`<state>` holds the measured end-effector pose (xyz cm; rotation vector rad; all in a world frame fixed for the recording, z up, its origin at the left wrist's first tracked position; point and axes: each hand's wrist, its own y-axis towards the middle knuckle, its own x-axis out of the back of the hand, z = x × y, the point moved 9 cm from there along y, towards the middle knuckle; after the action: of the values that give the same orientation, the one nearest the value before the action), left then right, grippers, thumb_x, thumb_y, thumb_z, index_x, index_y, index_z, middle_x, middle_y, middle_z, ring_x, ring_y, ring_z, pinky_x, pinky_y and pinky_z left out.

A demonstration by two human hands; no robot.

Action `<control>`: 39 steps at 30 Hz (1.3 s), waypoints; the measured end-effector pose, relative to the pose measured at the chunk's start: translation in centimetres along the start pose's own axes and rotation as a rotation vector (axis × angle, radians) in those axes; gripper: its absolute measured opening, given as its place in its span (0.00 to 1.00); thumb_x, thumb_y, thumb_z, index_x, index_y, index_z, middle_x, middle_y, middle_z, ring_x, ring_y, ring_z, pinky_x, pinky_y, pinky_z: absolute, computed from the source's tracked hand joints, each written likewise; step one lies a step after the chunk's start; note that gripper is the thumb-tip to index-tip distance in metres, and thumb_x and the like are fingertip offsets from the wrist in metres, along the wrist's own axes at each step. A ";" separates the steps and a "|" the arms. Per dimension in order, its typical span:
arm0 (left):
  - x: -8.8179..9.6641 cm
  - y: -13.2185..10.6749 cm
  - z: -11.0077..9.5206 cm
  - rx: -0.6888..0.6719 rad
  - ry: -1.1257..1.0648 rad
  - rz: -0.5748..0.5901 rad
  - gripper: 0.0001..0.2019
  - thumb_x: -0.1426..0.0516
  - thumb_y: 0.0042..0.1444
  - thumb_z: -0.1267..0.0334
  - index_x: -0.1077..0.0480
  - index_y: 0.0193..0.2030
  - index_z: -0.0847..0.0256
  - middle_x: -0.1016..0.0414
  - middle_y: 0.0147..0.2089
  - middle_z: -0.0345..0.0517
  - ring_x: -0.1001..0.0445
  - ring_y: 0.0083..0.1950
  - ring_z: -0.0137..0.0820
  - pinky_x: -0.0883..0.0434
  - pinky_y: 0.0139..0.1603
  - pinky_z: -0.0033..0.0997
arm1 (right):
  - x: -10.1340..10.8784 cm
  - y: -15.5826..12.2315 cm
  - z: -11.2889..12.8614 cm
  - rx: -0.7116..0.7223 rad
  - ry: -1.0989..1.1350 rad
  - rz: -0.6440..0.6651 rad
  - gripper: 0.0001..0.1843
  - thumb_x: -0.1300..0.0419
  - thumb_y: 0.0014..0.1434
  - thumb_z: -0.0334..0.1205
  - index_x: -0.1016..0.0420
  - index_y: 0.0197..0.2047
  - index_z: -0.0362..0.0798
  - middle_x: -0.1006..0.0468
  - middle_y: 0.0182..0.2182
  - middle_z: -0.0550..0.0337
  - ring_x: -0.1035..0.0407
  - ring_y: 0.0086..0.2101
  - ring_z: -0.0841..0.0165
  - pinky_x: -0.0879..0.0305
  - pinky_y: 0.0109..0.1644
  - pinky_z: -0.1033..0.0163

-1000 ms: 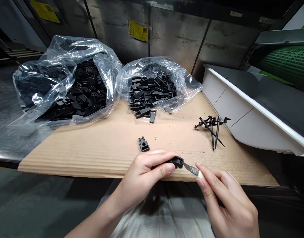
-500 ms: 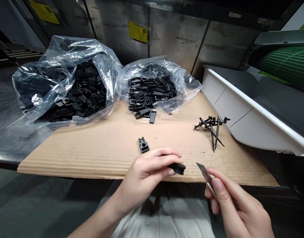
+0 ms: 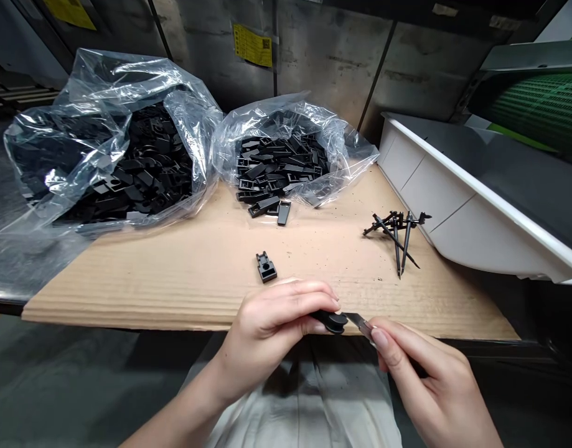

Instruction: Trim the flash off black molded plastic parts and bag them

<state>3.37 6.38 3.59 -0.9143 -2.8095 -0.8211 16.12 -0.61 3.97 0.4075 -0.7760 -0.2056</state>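
Between the thumb and fingers of my left hand (image 3: 281, 330) is a small black plastic part (image 3: 333, 322), its rounded end sticking out to the right. My right hand (image 3: 421, 364) pinches a craft knife (image 3: 359, 322), blade pointing left. The blade tip lies at the part's rounded end; whether it touches I cannot tell. The knife's handle is mostly hidden in my fingers. Both hands are over the front edge of the cardboard (image 3: 173, 286). Just beyond my left hand, a separate black plastic piece (image 3: 266, 267) with a round hole rests on the cardboard.
Two clear plastic bags hold many black parts: a large bag (image 3: 117, 74) at left and a smaller bag (image 3: 355, 168) at centre back. Thin black sprue pieces (image 3: 398, 233) are heaped at right. Beside them stands a white-walled chute (image 3: 435, 193), with a green roller (image 3: 533, 112) behind.
My right hand has moved left, bringing the knife blade to the black part. The part has turned slightly in my left hand. The whole view has shifted a little.
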 end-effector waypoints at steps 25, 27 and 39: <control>-0.8 -0.6 2.5 0.292 -0.163 0.055 0.10 0.49 0.58 0.66 0.28 0.42 0.64 0.27 0.32 0.45 0.30 0.27 0.26 0.31 0.31 0.24 | -0.2 -0.9 -2.2 -0.239 0.229 0.097 0.07 0.43 0.55 0.36 0.26 0.36 0.55 0.25 0.26 0.67 0.33 0.23 0.77 0.37 0.27 0.76; -0.9 -0.7 2.6 0.317 -0.203 0.052 0.11 0.50 0.59 0.64 0.28 0.41 0.65 0.28 0.32 0.45 0.31 0.26 0.25 0.32 0.29 0.23 | 0.5 -0.9 -0.6 -0.025 0.067 -0.007 0.12 0.43 0.54 0.30 0.28 0.40 0.54 0.23 0.32 0.66 0.30 0.27 0.76 0.35 0.32 0.77; -0.9 -0.4 2.3 0.314 -0.128 0.060 0.13 0.49 0.58 0.66 0.26 0.40 0.70 0.33 0.23 0.42 0.35 0.23 0.25 0.36 0.27 0.24 | -0.4 0.3 0.3 0.183 -0.099 0.103 0.12 0.47 0.57 0.30 0.32 0.44 0.50 0.23 0.34 0.61 0.27 0.33 0.73 0.33 0.36 0.76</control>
<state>4.11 6.83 1.26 -1.0222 -2.8838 -0.3096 15.67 -0.34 4.06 0.5318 -0.9143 -0.0588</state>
